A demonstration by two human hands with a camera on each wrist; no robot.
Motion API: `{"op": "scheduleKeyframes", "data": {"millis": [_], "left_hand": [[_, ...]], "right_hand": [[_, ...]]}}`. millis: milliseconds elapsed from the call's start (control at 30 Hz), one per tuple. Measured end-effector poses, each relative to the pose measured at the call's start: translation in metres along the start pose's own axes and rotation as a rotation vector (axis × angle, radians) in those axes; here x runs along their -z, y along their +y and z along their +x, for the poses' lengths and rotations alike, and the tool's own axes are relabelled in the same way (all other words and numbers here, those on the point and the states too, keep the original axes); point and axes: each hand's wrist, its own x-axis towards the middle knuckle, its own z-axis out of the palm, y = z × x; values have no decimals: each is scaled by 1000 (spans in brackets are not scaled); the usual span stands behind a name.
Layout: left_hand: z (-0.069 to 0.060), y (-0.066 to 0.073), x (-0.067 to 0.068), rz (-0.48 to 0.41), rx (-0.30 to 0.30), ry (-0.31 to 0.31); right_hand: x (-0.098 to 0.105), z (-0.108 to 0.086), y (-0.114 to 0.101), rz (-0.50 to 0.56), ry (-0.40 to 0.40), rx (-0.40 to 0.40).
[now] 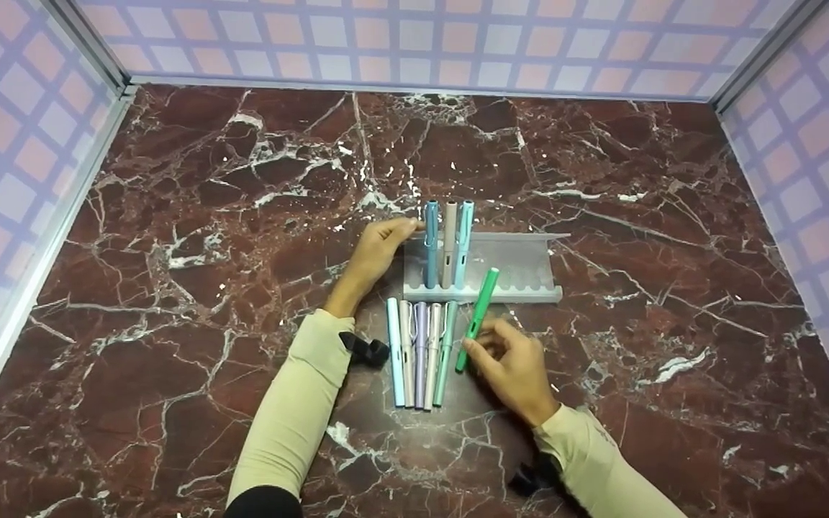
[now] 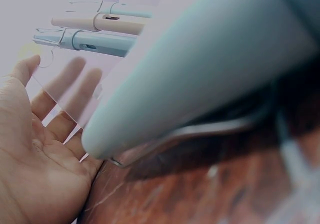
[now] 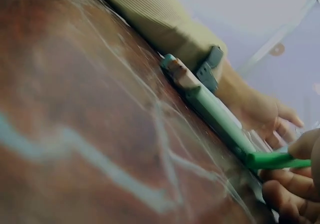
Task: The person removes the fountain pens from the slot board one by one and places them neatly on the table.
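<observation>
My right hand (image 1: 514, 368) pinches a bright green pen (image 1: 485, 306) between thumb and fingers, tilted with its far end toward the stand. The clear pen stand (image 1: 504, 262) has a notched front ledge. In its left part lean a dark blue pen (image 1: 431, 248), a taupe pen (image 1: 448, 248) and a light blue pen (image 1: 463, 252). At the stand's left edge, my left hand (image 1: 378, 252) holds the clear panel. Its thumb is at the edge and its fingers (image 2: 62, 83) show through from behind in the left wrist view.
Several capped pens lie side by side before the stand, among them a pale blue pen (image 1: 396, 360), a purple pen (image 1: 420, 360) and a muted green pen (image 1: 445, 360). The marbled table (image 1: 170, 374) is bordered by checkered walls (image 1: 414, 43).
</observation>
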Motion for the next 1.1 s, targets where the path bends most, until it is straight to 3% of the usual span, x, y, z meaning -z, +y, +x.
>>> {"op": "scheduleKeyframes", "data": {"millis": [100,267,600,900,1100], "left_hand": [[1,0,0,15,-3,-1],[2,1,-1,6,-7,1],[0,0,0,-29,12,0],[-1,2,1,-9,22,1],[0,0,1,40,2,-7]], "right_hand": [[0,-6,-5,-35,-64,-31],[2,-16,-17,-47,-159,-148],[6,-19,-25,9,-308,-370],[7,-15,-22,36,-319,-424],[7,-16,-23,-37,-278,-353]]}}
